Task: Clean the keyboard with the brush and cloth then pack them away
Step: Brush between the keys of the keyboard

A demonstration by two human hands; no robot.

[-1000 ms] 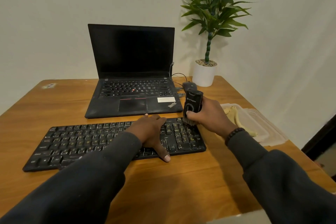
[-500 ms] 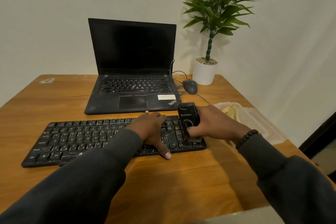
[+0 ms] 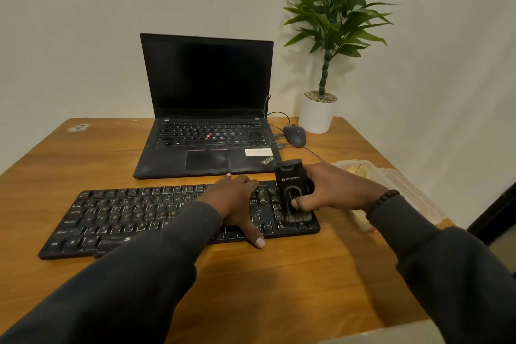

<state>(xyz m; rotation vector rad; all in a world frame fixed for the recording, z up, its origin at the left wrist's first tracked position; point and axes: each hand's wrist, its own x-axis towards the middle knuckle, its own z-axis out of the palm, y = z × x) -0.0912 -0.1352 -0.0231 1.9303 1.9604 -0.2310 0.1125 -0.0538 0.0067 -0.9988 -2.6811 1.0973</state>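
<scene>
Keyboard flat on table, front of laptop. Left hand spread, pressing keys, likely steadying. Right hand clamped round brush, bristles down on right-end keys for sweeping.

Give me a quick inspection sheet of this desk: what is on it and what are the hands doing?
Surface: wooden table, bare at the near edge.
Job's things: black keyboard; brush, bristles on its right-end keys; cloth in a clear container.
Clutter: open laptop, screen dark; mouse; potted plant.
Hands: left hand rests flat on the keyboard; right hand grips the brush.
Cables: mouse cable runs across the table; others at the laptop's right side.
Surroundings: plain pale wall.
</scene>
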